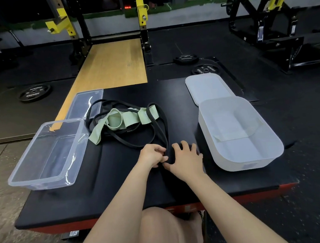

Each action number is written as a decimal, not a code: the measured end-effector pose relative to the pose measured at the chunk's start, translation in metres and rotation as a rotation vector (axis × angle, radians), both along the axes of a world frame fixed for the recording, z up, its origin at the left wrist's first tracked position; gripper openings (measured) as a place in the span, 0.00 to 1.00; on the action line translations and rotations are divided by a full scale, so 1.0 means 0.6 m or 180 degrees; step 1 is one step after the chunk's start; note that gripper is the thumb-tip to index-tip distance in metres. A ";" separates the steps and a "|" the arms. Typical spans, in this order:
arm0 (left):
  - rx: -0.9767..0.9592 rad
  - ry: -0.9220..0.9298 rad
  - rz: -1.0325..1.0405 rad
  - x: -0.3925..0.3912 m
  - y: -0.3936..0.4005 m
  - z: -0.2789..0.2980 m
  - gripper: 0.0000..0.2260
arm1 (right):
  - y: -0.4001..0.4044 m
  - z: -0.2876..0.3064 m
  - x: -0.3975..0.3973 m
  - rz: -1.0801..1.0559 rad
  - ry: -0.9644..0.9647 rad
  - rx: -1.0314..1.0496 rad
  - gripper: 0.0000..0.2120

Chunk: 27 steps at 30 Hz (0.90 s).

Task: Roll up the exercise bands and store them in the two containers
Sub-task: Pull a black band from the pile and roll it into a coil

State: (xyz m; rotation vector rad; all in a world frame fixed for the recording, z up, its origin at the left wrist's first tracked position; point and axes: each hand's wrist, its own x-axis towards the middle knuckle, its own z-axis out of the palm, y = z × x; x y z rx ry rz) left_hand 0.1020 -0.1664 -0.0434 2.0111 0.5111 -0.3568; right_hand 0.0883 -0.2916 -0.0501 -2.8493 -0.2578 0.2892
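A tangle of black exercise bands (156, 125) and a pale green band (130, 118) lies in the middle of a black padded platform (106, 184). One black band runs down to my hands. My left hand (152, 155) pinches its near end with curled fingers. My right hand (185, 158) covers a small black roll of the same band, fingers bent over it. A clear plastic container (50, 177) stands empty at the left. A white container (270, 150) stands empty at the right.
The clear lid (95, 94) lies behind the clear container, and the white lid (208, 88) behind the white one. Weight plates (33, 92) lie on the gym floor, with a squat rack (143, 26) beyond. My knee (161, 231) is at the platform's front edge.
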 end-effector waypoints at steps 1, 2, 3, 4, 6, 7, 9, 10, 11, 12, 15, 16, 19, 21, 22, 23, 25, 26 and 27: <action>-0.0011 0.0008 -0.0040 0.002 0.002 -0.001 0.14 | 0.004 -0.002 -0.003 -0.0037 -0.0067 0.0006 0.32; -0.0046 0.0015 -0.0090 0.002 0.004 0.000 0.15 | 0.008 -0.005 -0.005 -0.0073 -0.0100 0.0031 0.31; -0.0107 0.0023 -0.0154 0.003 0.007 0.000 0.15 | 0.009 -0.007 -0.008 -0.0103 -0.0112 0.0063 0.31; -0.0166 0.0025 -0.0234 0.003 0.011 0.003 0.15 | 0.010 -0.008 -0.009 -0.0125 -0.0116 0.0095 0.31; -0.0153 -0.0023 -0.0389 0.006 0.021 0.008 0.13 | 0.010 -0.009 -0.008 -0.0159 -0.0103 0.0163 0.31; -0.0048 -0.0119 -0.0396 0.010 0.026 0.012 0.11 | 0.010 -0.010 -0.008 -0.0166 -0.0096 0.0194 0.30; 0.0401 -0.0506 -0.0248 0.026 0.040 0.016 0.09 | 0.010 -0.010 -0.009 -0.0161 -0.0107 0.0221 0.30; 0.0703 -0.0728 -0.0191 0.038 0.048 0.018 0.09 | 0.010 -0.011 -0.009 -0.0159 -0.0113 0.0224 0.30; 0.0988 -0.0923 -0.0158 0.052 0.056 0.022 0.10 | 0.009 -0.011 -0.010 -0.0160 -0.0116 0.0220 0.30; 0.1266 -0.1088 -0.0141 0.066 0.065 0.025 0.12 | 0.009 -0.012 -0.010 -0.0161 -0.0117 0.0216 0.30; 0.2048 -0.1462 -0.0193 0.109 0.091 0.036 0.17 | 0.009 -0.011 -0.008 -0.0166 -0.0116 0.0231 0.30; 0.2200 -0.1544 -0.0277 0.122 0.096 0.043 0.18 | 0.009 -0.010 -0.008 -0.0165 -0.0106 0.0236 0.30; 0.2475 -0.1444 -0.0723 0.161 0.099 0.055 0.20 | 0.009 -0.013 -0.007 -0.0165 -0.0106 0.0224 0.30; 0.2694 -0.1193 -0.1007 0.186 0.098 0.060 0.21 | 0.009 -0.016 -0.006 -0.0173 -0.0109 0.0224 0.30; 0.2793 -0.1049 -0.1138 0.195 0.098 0.061 0.21 | 0.009 -0.018 -0.006 -0.0176 -0.0106 0.0225 0.30; 0.2860 -0.0894 -0.1250 0.202 0.098 0.062 0.19 | 0.008 -0.019 -0.005 -0.0174 -0.0105 0.0222 0.30; 0.2874 -0.0646 -0.1380 0.212 0.102 0.061 0.16 | 0.009 -0.021 -0.004 -0.0173 -0.0104 0.0221 0.30; 0.2806 -0.0561 -0.1381 0.215 0.105 0.059 0.15 | 0.008 -0.021 -0.004 -0.0179 -0.0102 0.0229 0.30; 0.2733 -0.0507 -0.1346 0.219 0.109 0.056 0.16 | 0.008 -0.021 -0.004 -0.0184 -0.0104 0.0237 0.30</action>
